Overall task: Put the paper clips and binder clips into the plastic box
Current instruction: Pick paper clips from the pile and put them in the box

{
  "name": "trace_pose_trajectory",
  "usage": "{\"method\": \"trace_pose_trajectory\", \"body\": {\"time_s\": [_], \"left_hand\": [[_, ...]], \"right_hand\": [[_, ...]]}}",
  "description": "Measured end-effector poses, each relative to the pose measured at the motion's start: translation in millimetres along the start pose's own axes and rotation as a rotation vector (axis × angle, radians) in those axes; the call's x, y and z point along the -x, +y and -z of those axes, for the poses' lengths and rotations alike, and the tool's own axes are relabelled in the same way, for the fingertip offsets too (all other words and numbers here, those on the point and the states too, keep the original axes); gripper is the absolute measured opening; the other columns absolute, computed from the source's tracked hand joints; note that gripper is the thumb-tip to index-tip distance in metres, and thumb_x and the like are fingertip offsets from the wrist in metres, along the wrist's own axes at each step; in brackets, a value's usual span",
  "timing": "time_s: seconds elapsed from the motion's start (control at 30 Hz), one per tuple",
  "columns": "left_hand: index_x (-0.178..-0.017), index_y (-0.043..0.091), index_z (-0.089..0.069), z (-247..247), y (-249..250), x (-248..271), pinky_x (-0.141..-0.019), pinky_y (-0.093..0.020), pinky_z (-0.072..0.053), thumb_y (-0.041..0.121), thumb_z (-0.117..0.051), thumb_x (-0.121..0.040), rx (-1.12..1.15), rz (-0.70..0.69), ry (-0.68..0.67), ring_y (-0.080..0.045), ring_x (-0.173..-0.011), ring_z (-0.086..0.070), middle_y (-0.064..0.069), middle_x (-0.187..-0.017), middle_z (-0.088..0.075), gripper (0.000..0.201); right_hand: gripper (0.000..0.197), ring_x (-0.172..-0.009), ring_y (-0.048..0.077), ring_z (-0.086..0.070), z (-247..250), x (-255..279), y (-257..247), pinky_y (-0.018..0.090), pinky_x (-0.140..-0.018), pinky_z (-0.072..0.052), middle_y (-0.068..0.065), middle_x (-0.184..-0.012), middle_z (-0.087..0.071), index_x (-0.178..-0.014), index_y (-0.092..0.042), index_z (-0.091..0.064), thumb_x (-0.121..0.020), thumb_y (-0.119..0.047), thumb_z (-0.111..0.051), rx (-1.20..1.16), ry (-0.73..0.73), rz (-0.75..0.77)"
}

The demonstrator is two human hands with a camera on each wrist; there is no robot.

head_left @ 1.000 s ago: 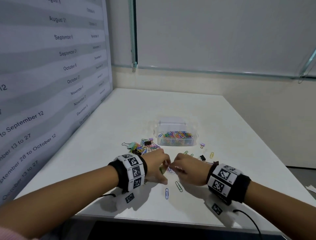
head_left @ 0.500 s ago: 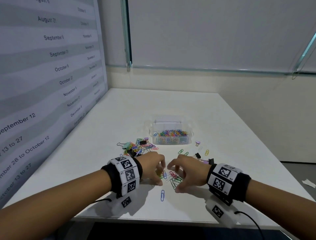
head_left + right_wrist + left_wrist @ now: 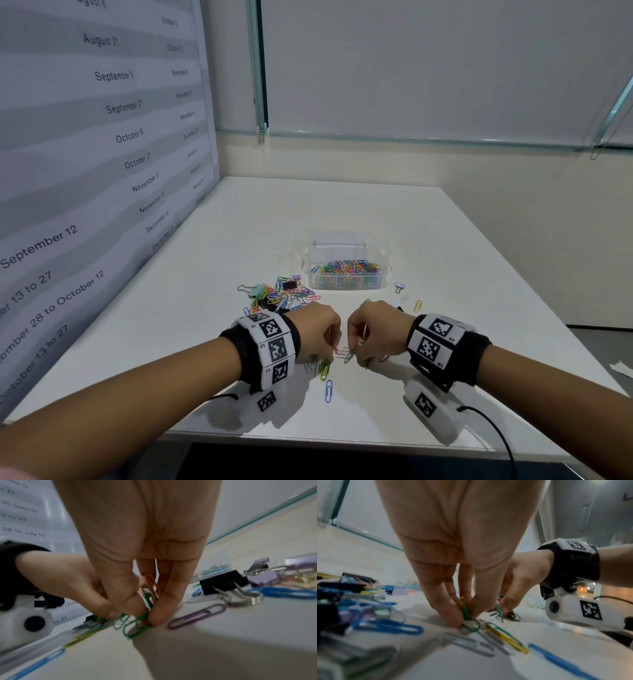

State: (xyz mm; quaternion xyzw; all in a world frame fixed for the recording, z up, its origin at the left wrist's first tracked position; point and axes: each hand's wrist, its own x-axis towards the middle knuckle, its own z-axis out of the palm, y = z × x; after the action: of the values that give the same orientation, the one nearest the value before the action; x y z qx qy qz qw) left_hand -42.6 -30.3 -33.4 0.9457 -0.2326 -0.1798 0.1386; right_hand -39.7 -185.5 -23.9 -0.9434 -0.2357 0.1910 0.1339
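Note:
The clear plastic box stands mid-table, part full of coloured paper clips. A loose pile of paper clips and binder clips lies to its left. Near the front edge both hands work fingertip to fingertip on the table. My left hand pinches green and yellow paper clips between thumb and fingers. My right hand pinches green and orange paper clips. More clips lie under the hands, among them a blue one and a purple one.
A black binder clip lies just right of my right hand. A purple binder clip and a yellow paper clip sit right of the box. A printed wall panel borders the table on the left.
Half a second ago both hands lay spread over the clips; now their fingers are drawn together and pinch clips off the table. The view has dipped slightly.

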Motion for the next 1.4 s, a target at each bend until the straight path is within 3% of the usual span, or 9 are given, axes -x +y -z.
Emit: {"method": "trace_pose_trajectory", "body": {"time_s": [0.13,0.3,0.47,0.6,0.8,0.9,1.07,1.23,1.4], "left_hand": [[-0.093,0.008,-0.067,4.2,-2.7,-9.9,-0.069,-0.025,-0.045,0.012,-0.061,-0.083,-0.048,0.015,0.072,-0.017,-0.077,-0.058,-0.007,-0.096,-0.071,0.012],[-0.101,0.005,-0.068,19.9,-11.4,-23.3,-0.076,-0.025,-0.048,0.012,-0.062,-0.084,-0.039,0.026,0.095,-0.021,-0.097,-0.065,-0.008,-0.106,-0.07,0.019],[-0.094,0.005,-0.07,45.5,-15.6,-38.0,-0.073,-0.02,-0.044,0.007,-0.063,-0.081,0.097,0.032,0.222,-0.011,-0.081,-0.057,-0.01,-0.101,-0.072,0.015],[-0.095,0.004,-0.07,69.1,-15.3,-52.5,-0.075,-0.02,-0.046,0.006,-0.06,-0.083,0.201,0.045,0.381,-0.013,-0.08,-0.058,-0.011,-0.101,-0.071,0.015],[-0.092,0.004,-0.07,77.6,-20.3,-75.4,-0.086,-0.031,-0.053,-0.001,-0.058,-0.084,0.355,0.114,0.559,-0.027,-0.098,-0.065,-0.014,-0.102,-0.07,0.015],[-0.097,0.005,-0.07,76.1,-24.8,-75.5,-0.087,-0.03,-0.05,-0.007,-0.051,-0.086,0.364,0.125,0.493,-0.026,-0.102,-0.063,-0.013,-0.109,-0.068,0.025],[-0.101,0.011,-0.07,83.0,-41.8,-50.6,-0.079,-0.022,-0.043,-0.009,-0.041,-0.086,0.285,0.115,0.418,-0.014,-0.086,-0.054,-0.009,-0.114,-0.066,0.038],[-0.105,0.012,-0.068,78.8,-67.2,-16.2,-0.083,-0.023,-0.044,0.008,-0.052,-0.089,0.078,0.184,0.302,-0.02,-0.099,-0.06,-0.006,-0.113,-0.066,0.023],[-0.116,0.017,-0.061,55.6,-83.1,3.7,-0.093,-0.032,-0.046,0.027,-0.06,-0.087,-0.145,0.264,0.052,-0.025,-0.11,-0.056,-0.009,-0.122,-0.057,0.031]], "right_hand": [[0.011,-0.061,0.005,-0.051,10.9,-6.0,-0.1,0.012,-0.058,-0.041,-0.01,-0.065,-0.057,-0.071,-0.017,-0.065,-0.07,-0.006,-0.068,0.002,0.039,0.03],[0.02,-0.044,-0.002,-0.058,47.9,-32.9,12.4,0.014,-0.054,-0.051,-0.002,-0.065,-0.064,-0.065,-0.017,-0.063,-0.073,0.001,-0.068,-0.178,0.239,-0.033],[0.01,-0.07,0.015,-0.064,68.2,-55.3,27.6,0.025,-0.07,-0.054,0.0,-0.075,-0.066,-0.073,-0.016,-0.066,-0.076,-0.006,-0.067,-0.283,0.521,-0.067],[0.01,-0.078,0.013,-0.06,60.8,-68.6,33.1,0.015,-0.066,-0.044,-0.001,-0.087,-0.067,-0.088,-0.013,-0.069,-0.08,-0.01,-0.064,-0.23,0.509,-0.093],[0.018,-0.085,0.016,-0.06,49.7,-63.9,33.3,0.024,-0.08,-0.047,0.004,-0.099,-0.071,-0.092,-0.012,-0.07,-0.08,-0.005,-0.059,-0.205,0.474,-0.052],[0.018,-0.085,0.015,-0.055,46.2,-56.7,29.8,0.025,-0.08,-0.045,0.005,-0.1,-0.068,-0.095,-0.011,-0.069,-0.079,-0.009,-0.062,-0.145,0.457,-0.008],[0.023,-0.103,0.026,-0.052,38.3,-52.1,16.2,0.031,-0.085,-0.04,0.011,-0.105,-0.061,-0.102,-0.011,-0.066,-0.082,-0.011,-0.056,0.116,0.358,0.119],[0.024,-0.101,0.023,-0.057,31.3,-62.4,-10.6,0.023,-0.076,-0.035,0.007,-0.111,-0.061,-0.109,-0.015,-0.064,-0.086,-0.02,-0.059,0.143,0.233,0.185],[0.027,-0.103,0.03,-0.056,14.4,-77.4,-37.7,0.034,-0.085,-0.045,0.012,-0.112,-0.056,-0.112,-0.017,-0.059,-0.085,-0.019,-0.054,0.289,0.074,0.245]]}}
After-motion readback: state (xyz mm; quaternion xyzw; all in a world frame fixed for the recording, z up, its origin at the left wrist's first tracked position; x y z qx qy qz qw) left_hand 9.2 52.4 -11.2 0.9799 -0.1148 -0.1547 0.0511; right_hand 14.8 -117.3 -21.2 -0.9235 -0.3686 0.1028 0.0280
